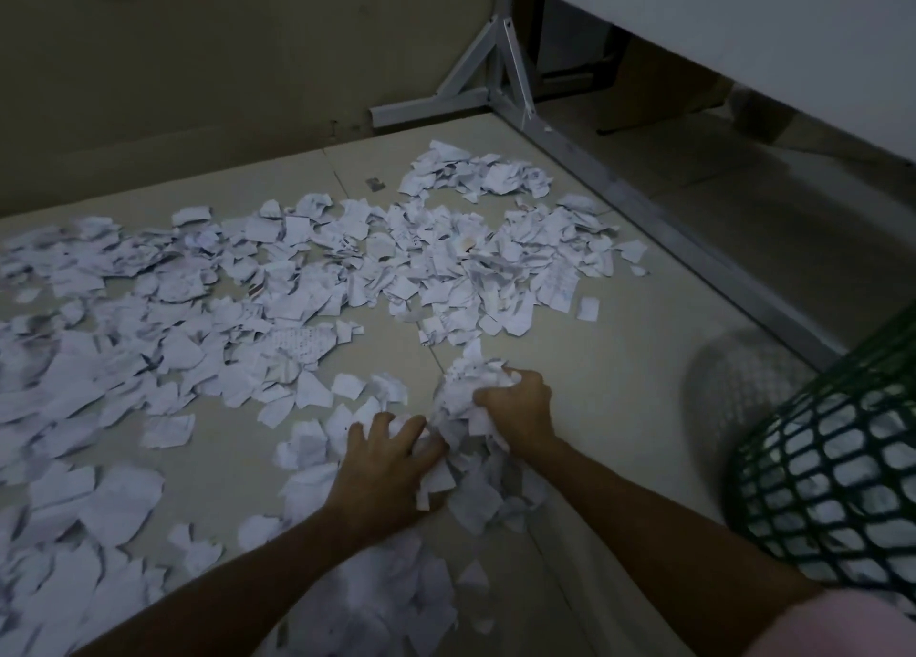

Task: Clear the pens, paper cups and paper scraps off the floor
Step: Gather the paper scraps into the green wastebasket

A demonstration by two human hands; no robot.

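Head view | green mesh basket (837, 478): paper scraps (297, 279) inside | hands gripping scraps

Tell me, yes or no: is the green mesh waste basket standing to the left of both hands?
No: the green mesh waste basket sits at the right edge, beyond the right hand, while the left hand is farther left.

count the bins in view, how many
1: a green mesh bin at the right edge, lying tilted beside the right hand, with paper showing through its mesh. Part of it runs out of frame; others may sit outside the view.
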